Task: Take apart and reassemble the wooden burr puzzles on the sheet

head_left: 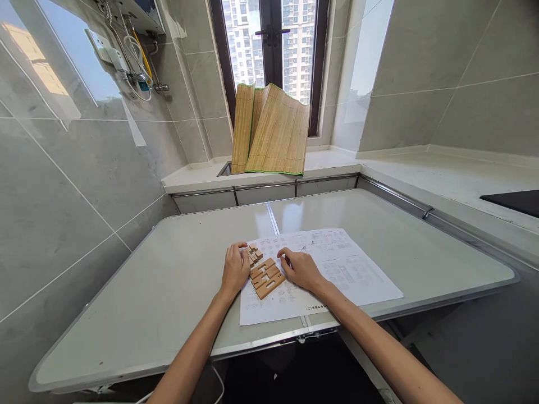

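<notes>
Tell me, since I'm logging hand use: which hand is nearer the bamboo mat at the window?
Left, narrowly. The left hand lies below the bamboo mat; the right hand sits slightly farther right.

Both of your bare forearms come up from the bottom edge and converge toward the middle, the left one rising from lower left, the right one from lower right at a shallower slant. Your left hand lies palm down with the wrist nearly straight, knuckles up, its fingers curled inward to the right and the thumb tucked toward the fingertips. Your right hand is also palm down, wrist bent slightly, fingers bunched and pointing left toward the other hand. The two hands sit near each other at the same height, apart, neither one closed into a fist.
</notes>
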Motion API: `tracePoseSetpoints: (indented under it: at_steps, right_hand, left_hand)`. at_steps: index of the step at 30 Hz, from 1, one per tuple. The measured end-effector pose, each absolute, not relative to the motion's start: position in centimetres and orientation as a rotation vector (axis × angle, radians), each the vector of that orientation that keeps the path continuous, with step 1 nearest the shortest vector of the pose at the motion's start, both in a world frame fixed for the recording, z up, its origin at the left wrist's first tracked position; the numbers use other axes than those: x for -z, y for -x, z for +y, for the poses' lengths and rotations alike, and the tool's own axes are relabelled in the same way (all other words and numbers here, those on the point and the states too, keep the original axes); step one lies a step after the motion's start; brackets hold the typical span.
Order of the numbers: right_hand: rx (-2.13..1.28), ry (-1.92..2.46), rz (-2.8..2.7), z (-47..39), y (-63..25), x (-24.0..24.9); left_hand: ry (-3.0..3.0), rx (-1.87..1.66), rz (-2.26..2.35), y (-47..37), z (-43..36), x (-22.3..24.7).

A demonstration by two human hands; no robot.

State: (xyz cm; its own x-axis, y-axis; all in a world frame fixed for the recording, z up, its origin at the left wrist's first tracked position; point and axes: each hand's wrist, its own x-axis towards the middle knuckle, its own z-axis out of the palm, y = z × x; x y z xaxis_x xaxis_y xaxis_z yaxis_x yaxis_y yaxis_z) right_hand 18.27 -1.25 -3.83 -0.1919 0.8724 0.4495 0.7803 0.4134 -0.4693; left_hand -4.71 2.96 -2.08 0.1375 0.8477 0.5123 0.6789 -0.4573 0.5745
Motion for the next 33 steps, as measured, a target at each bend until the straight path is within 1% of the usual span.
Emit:
tracePoseSetpoints:
  at_steps: [3, 12, 33]
  right_hand:
    - [-0.181, 1.398, -2.028, -1.2, -18.4, 3.9]
    - [-0.234, 1.381, -2.016, -1.0, -18.6, 4.3]
    - [-0.258, 1.364, -2.019, -1.1, -18.7, 4.2]
  left_hand:
    - [-2.171, -1.196, 1.525, 4.7, 3.0, 2.1]
    - [-1.755, -1.224, 1.601, 5.6, 4.1, 2.5]
    - [-1.788, -1.189, 1.587, 5.7, 4.3, 3.2]
